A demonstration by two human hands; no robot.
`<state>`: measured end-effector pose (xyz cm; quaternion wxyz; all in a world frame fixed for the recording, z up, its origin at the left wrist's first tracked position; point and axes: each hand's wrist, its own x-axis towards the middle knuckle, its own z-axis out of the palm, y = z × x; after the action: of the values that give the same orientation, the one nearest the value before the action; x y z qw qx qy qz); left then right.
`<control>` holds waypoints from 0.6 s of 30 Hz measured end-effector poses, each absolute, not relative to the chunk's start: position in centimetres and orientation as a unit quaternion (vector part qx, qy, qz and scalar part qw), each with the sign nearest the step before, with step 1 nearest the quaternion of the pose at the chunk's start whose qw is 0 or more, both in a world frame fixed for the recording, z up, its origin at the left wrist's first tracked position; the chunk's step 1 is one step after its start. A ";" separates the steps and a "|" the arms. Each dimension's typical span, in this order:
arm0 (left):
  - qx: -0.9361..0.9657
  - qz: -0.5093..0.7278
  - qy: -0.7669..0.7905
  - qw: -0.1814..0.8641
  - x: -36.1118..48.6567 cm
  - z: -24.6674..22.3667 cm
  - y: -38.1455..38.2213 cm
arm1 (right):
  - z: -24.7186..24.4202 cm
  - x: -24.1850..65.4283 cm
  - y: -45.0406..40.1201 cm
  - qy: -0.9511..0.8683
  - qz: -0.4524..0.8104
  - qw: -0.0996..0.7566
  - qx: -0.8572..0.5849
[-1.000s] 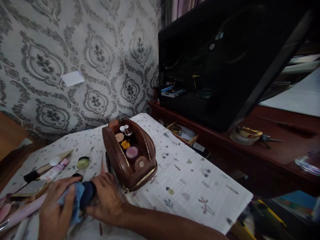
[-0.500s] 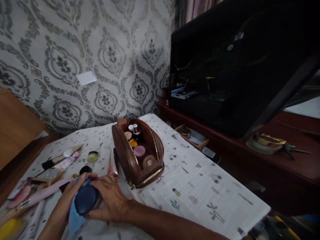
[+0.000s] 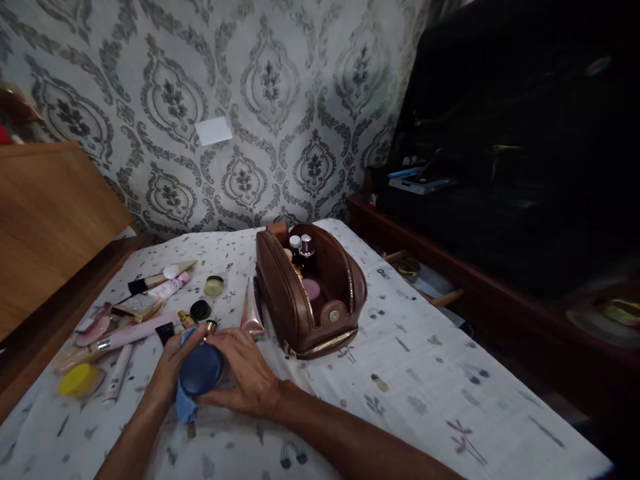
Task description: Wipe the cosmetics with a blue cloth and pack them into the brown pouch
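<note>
Round dark blue container between both hands, nearer the wearer than the open brown leather bag.
Left hand presses a soft blue cloth to its left side; right hand pinches the opposite rim, thumb low, fingers high. It looks light and rigid, the smooth top probably slippery; the side rim, gripped from opposite edges, seems the surest hold.

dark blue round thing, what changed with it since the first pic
The dark blue round thing has turned, so its broad face now shows to the camera, with the blue cloth along its left edge. Nothing was let go: the left hand and right hand stay on it. The brown bag stayed put; the view swung left.
</note>
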<state>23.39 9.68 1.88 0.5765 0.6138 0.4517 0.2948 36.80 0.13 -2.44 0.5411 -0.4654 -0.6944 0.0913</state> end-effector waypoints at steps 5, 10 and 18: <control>0.625 0.319 0.447 0.555 23.3 1.3 9.9 | -2.9 36.8 0.7 -0.618 0.182 0.579 -0.499; 0.667 0.349 0.441 0.489 22.8 0.9 10.0 | -2.1 36.8 0.8 -0.529 0.252 0.598 -0.547; 0.709 0.381 0.382 0.455 21.8 1.6 9.6 | -2.0 37.0 1.1 -0.455 0.340 0.651 -0.503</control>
<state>21.82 9.59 1.59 0.4547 0.7087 0.3824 0.3806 36.97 1.14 -2.00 0.6512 -0.5030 -0.4553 0.3402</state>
